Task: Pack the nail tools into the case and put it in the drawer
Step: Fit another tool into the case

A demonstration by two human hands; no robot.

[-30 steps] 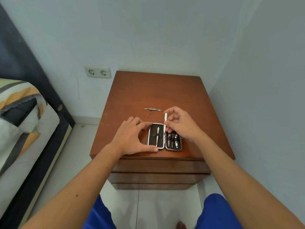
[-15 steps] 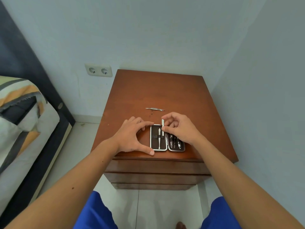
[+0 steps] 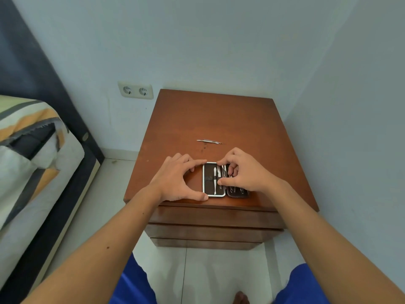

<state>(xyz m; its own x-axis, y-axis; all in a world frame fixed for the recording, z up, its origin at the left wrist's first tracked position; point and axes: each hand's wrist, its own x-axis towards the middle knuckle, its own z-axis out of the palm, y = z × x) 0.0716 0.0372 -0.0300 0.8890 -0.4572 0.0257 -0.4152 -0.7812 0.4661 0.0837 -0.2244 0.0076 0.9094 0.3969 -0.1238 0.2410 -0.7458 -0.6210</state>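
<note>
A small dark case (image 3: 209, 189) with a silver rim lies open near the front edge of the brown nightstand (image 3: 219, 119). A slim metal tool (image 3: 215, 179) sits strapped in its left half. My left hand (image 3: 178, 179) braces the case's left edge with thumb and forefinger. My right hand (image 3: 243, 172) covers the right half and pinches a white nail tool (image 3: 223, 170) against the case's middle. A thin metal tool (image 3: 209, 141) lies loose on the nightstand beyond the case.
The nightstand has closed drawers (image 3: 214, 218) below its top. A wall socket (image 3: 135, 91) is at the back left. A bed (image 3: 30, 159) with striped bedding stands to the left. Walls close in behind and to the right.
My right hand has brought the white tool down from above the case's far edge into the case's middle. My left hand stays on the case's left edge.
</note>
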